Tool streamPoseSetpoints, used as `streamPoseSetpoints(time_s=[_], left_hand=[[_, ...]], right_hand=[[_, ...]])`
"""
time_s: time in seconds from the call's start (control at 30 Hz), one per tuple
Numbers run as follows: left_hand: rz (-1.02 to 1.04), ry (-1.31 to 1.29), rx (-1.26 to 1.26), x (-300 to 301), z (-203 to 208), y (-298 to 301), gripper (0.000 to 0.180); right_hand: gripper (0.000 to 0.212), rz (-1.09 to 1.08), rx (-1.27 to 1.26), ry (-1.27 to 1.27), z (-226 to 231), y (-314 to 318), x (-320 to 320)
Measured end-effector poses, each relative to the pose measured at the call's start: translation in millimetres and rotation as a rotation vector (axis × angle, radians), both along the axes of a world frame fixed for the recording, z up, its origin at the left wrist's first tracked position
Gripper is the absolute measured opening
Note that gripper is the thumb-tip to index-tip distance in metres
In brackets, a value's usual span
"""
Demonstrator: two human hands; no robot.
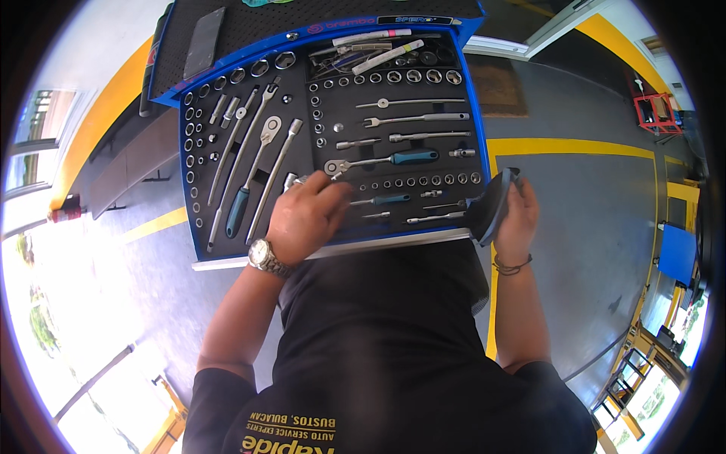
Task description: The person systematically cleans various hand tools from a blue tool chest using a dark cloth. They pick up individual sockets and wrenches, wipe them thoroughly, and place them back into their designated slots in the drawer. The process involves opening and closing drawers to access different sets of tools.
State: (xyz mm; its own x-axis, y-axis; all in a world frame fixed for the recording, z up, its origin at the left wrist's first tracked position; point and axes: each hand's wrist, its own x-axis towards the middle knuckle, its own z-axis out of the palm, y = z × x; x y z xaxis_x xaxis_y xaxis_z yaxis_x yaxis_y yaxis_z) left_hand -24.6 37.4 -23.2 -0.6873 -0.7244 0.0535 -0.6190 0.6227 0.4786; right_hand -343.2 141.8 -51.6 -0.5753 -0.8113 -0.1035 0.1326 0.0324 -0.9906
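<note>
My left hand (306,216), with a metal watch (266,257) on its wrist, is over the middle of an open tool drawer (302,151). Its fingers are curled and pinched together beside the head of a ratchet with a teal handle (414,157); small shiny metal shows at the fingertips, too unclear to name. At the drawer's right front corner my right hand (520,219) grips a dark oblong tray-like object (491,208), tilted on edge, its kind unclear. Black foam holds rows of sockets (414,76), a large ratchet (237,212) and a breaker bar (259,125).
The drawer belongs to a blue tool cabinet (473,17) with a black perforated top and a dark flat slab (204,43). Two marker-like sticks (389,57) lie in the back compartment. A yellow floor line (567,147) runs to the right, and a red stand (654,113) is farther off.
</note>
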Motion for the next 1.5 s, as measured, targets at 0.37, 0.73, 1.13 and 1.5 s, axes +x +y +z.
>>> streamPoseSetpoints(time_s=[0.37, 0.73, 1.13, 1.5], left_hand=[[-0.123, -0.441, 0.291, -37.4, 20.9, 35.8, 0.044], [-0.25, -0.447, 0.308, -39.5, 3.3, 7.8, 0.021], [-0.465, -0.505, 0.109, -51.6, 8.4, 1.2, 0.017], [-0.536, -0.448, 0.027, -42.3, -1.3, -4.5, 0.013]], right_hand=[[0.021, 0.003, 0.005, 0.065, 2.3, 1.3, 1.8], [0.02, 0.041, 0.062, 0.249, 8.0, -0.3, 4.9], [0.02, 0.086, 0.001, 0.282, 0.3, 0.5, 5.6], [0.032, 0.11, 0.072, 0.411, -0.8, 1.8, 4.3]])
